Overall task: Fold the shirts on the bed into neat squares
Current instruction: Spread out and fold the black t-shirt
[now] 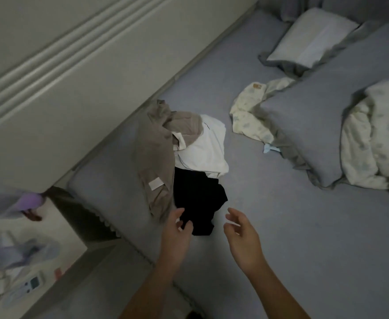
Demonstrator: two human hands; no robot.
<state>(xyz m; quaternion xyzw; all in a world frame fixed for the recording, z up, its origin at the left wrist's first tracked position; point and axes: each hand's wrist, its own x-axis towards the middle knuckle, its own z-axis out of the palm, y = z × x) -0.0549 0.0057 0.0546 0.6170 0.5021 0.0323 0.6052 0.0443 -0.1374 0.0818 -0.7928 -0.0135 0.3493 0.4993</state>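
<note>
Three unfolded shirts heaped together on the grey-blue bed (269, 226), near its left edge.

Taupe shirt (154, 157): crumpled, draped along the left of the heap, a pale rectangular label showing near its lower end, upper part lapping over the white one. White shirt (202, 150): rumpled, at the upper right of the heap. Black shirt (198, 203): bunched, nearest the viewer, touching the white shirt's lower edge and the taupe shirt's right side.

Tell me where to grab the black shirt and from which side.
Pinch the black shirt at its near corner, coming in from the near edge of the bed. That end lies free on the sheet by the left hand, while its far end is tucked under the white shirt.
</note>
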